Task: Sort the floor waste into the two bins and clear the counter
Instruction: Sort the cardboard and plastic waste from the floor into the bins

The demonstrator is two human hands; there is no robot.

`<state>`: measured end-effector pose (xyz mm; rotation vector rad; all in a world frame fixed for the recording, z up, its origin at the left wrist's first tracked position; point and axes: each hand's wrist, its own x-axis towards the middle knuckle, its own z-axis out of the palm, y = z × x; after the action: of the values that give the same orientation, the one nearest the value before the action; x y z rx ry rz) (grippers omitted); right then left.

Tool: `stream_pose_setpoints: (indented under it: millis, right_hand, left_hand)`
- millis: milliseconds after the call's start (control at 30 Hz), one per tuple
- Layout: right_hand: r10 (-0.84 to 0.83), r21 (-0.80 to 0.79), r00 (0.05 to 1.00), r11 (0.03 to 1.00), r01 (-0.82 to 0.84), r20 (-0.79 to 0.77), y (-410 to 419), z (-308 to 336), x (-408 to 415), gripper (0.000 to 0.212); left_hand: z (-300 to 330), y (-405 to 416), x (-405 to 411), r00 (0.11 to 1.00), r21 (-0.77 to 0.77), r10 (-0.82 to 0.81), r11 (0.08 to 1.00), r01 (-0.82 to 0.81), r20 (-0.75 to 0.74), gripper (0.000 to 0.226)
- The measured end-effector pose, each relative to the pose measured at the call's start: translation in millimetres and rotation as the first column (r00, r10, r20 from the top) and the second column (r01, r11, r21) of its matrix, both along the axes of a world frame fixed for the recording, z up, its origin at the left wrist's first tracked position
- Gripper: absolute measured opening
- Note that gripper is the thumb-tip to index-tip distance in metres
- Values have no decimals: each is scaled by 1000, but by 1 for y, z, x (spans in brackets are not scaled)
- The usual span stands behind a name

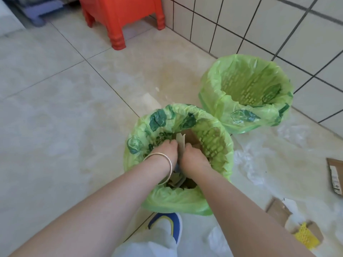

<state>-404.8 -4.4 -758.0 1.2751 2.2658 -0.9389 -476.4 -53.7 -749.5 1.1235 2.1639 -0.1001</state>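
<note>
- Head view: both hands are down inside the near bin [178, 199], the left hand [163, 151] and right hand [193, 154] side by side, fingers curled tight around a pale strip of paper or card [181, 140] that they appear to be pressing into the waste.
- A silver bangle [168, 166] circles the left wrist.
- Step in hand, by the look of it: packing floor waste into the first bin, which already holds leafy scraps and paper.
- The next move likely calls for letting go, lifting both hands clear of the liner, then reaching right for the litter on the floor.
- Count: two bins lined in green bags, the far bin [246, 115] looking empty and just beside the near one.
- Two cardboard pieces, one [335, 175] at the right edge, one [278, 213] lower down; one yellow mesh scrap [305, 234]; clear plastic film [248, 164], number of pieces unclear.
- One red stool [120, 13] stands well apart; no counter is visible.
</note>
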Motion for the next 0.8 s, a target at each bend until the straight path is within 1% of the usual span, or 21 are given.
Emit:
stream_pose_setpoints:
  millis: [100, 167, 233, 300, 400, 433, 500, 567, 667, 800]
  right_hand:
    - [-29, 10, 996, 1000, 28, 83, 6, -8, -6, 30]
    - [-39, 15, 993, 999, 37, 116, 8, -9, -8, 30]
    - [-40, 33, 995, 999, 37, 93, 11, -7, -6, 31]
    - [-109, 24, 994, 994, 109, 11, 12, 4, 1, 36]
    - [-256, -8, 948, 966, 259, -187, 15, 30, 15, 46]
    - [-274, -4, 927, 959, 282, -256, 15, 39, 20, 47]
    - [-249, 21, 892, 961, 276, -376, 14, 56, 31, 44]
    - [-243, 31, 851, 956, 290, -466, 15, 71, 48, 36]
    - [-322, 28, 777, 916, 400, -541, 28, 94, 89, 32]
    - [-451, 30, 711, 834, 551, -539, 45, 117, 160, 28]
  left_hand:
    - [-12, 8, 1, 999, -47, -34, 998, 34, 1, 49]
    - [-15, 11, 1, 999, -71, -49, 996, 49, -6, 58]
    - [-14, 11, 2, 998, -95, -62, 994, 60, -17, 69]
    - [-7, 9, 4, 997, -75, -70, 995, 67, -41, 75]
    - [17, 3, 12, 980, 84, -89, 991, 106, -177, 71]
    - [27, 1, 17, 971, 144, -92, 982, 125, -219, 69]
    - [51, 1, 28, 959, 246, -92, 956, 161, -269, 69]
    - [73, 7, 46, 958, 320, -105, 928, 191, -268, 64]
    - [101, 22, 82, 956, 388, -137, 892, 234, -261, 56]
    - [121, 48, 146, 939, 426, -240, 844, 327, -245, 49]
